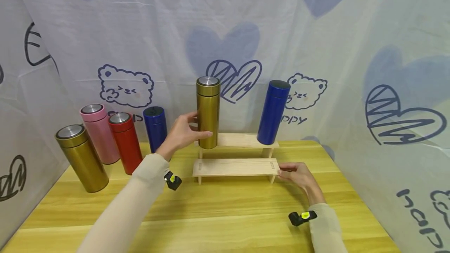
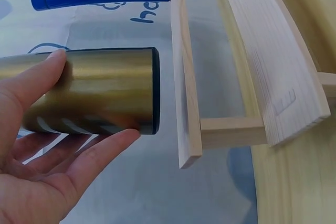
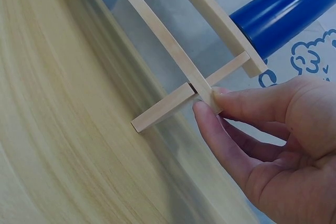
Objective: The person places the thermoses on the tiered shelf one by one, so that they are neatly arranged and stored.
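Observation:
My left hand [image 1: 181, 132] grips a gold thermos [image 1: 208, 110] near its base, thumb on one side and fingers on the other. In the left wrist view, a gap shows between the base of this gold thermos [image 2: 113, 90] and the upper board of a two-tier wooden rack [image 2: 186, 77]. With thumb and fingers, my right hand [image 1: 299, 175] pinches the right end of the rack's lower board [image 1: 235, 167]. A blue thermos [image 1: 274, 112] stands upright at the right end of the upper board [image 1: 239, 139]. The lower board bears nothing.
To the left on the wooden table [image 1: 218, 221] stand another gold thermos [image 1: 82, 159], a pink thermos [image 1: 100, 134], a red thermos [image 1: 125, 143] and a second blue thermos [image 1: 155, 128]. A patterned white curtain [image 1: 161, 30] hangs behind and along both sides.

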`<action>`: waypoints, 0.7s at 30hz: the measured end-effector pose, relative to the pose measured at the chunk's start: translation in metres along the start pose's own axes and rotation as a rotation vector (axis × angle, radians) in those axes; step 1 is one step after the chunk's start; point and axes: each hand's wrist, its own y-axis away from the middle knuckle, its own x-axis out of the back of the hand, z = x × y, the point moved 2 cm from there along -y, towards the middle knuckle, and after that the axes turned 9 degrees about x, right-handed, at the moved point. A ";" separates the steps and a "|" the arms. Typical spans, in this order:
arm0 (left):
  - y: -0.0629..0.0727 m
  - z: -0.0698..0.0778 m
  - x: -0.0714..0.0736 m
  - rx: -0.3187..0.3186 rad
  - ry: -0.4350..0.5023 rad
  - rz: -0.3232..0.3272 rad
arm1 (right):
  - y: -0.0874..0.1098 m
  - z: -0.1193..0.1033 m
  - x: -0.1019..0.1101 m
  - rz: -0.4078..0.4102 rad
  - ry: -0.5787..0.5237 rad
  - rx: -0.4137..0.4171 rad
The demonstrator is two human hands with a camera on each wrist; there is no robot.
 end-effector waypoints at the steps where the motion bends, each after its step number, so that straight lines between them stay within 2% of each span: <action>1: -0.002 0.001 -0.001 -0.004 -0.002 0.002 | 0.000 0.000 0.000 0.000 -0.004 0.001; 11: -0.016 0.009 -0.018 -0.022 -0.004 0.000 | 0.000 0.002 0.000 -0.013 -0.016 0.026; 21: -0.024 0.016 -0.034 -0.018 0.024 0.003 | -0.001 0.003 0.000 -0.006 -0.001 0.030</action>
